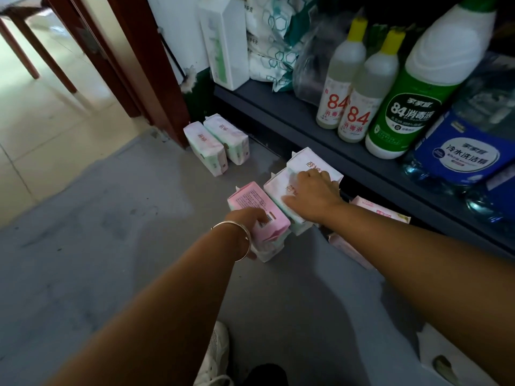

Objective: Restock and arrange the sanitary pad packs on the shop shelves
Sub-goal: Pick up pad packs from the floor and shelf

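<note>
As a person crouched on the grey floor (pixel 111 246), the left hand (pixel 248 221), a bangle (pixel 237 235) at its wrist, gripped a pink pad pack (pixel 256 207) while the right hand (pixel 312 196) lay flat with fingers spread on white packs (pixel 309 162) at the shelf's front edge (pixel 292 115). The loosely stacked packs risked toppling if pushed unevenly. Two more packs (pixel 216 143) stood by the floor's far corner. Shelf bottles (pixel 354 112) above read "84 消毒液"; a blue label (pixel 465 154) read "冷水洗洁精".
</note>
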